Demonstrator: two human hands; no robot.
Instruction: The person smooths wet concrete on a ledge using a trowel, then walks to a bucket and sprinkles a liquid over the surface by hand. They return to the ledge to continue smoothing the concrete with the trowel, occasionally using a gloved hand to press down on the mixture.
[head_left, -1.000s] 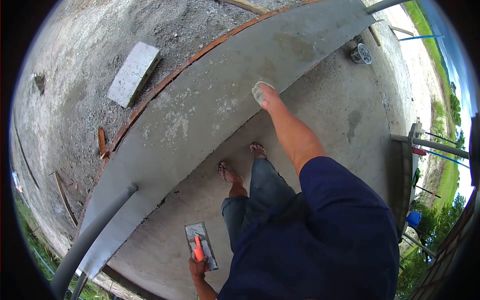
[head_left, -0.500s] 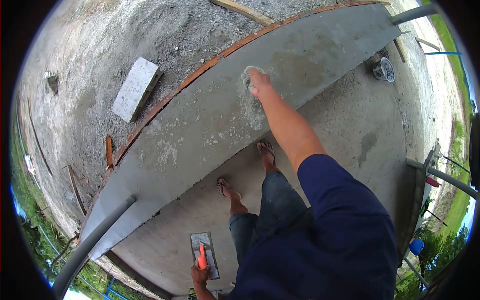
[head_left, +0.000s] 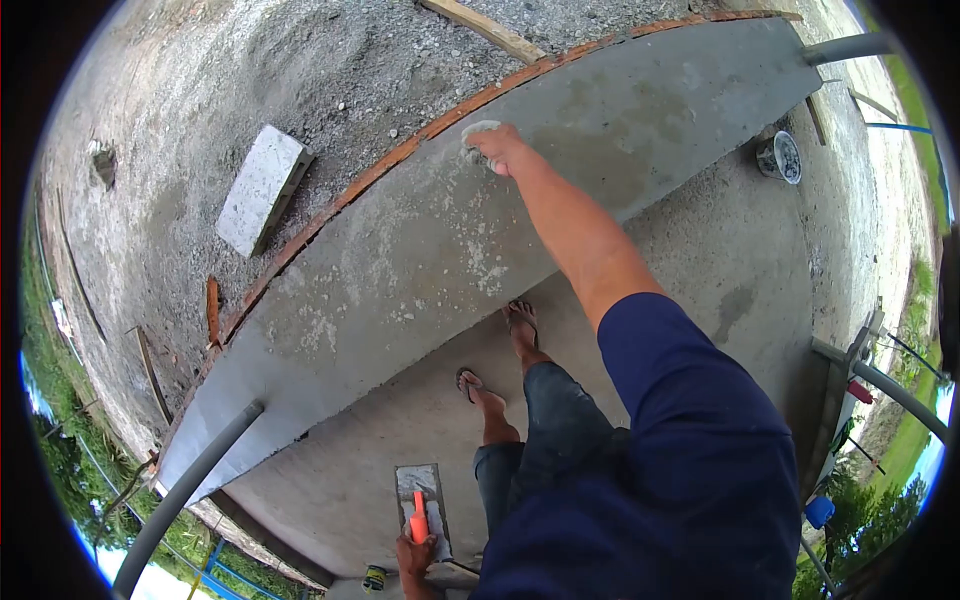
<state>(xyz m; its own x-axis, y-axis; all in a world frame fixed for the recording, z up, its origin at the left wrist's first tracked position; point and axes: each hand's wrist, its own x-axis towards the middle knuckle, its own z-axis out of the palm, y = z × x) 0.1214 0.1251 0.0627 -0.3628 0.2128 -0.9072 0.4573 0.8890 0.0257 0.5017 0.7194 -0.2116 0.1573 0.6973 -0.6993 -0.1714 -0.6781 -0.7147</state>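
My right hand (head_left: 500, 150), at the end of an outstretched arm, is closed on a pale grey, rounded thing (head_left: 480, 128) over the far part of a grey concrete slab (head_left: 610, 150). What it is I cannot tell; its outline is smeared and partly behind my fingers. Pale crumbs of mortar (head_left: 480, 260) are scattered on the slab below and to the left. Low in the view, my left hand (head_left: 415, 553) grips the orange handle of a rectangular finishing trowel (head_left: 408, 482), its flat plate smeared with grey mortar.
A wooden form board (head_left: 400, 155) edges the slab's far side, with gravel and a concrete block (head_left: 262, 190) beyond. Grey pipes (head_left: 190, 490) stand at both slab ends. A bucket (head_left: 778, 158) sits at the right. My sandalled feet (head_left: 520, 322) are beside the near edge.
My right hand has moved left and slightly up toward the form board with the pale grey thing. One foot has shifted right, and the trowel appears slightly further right.
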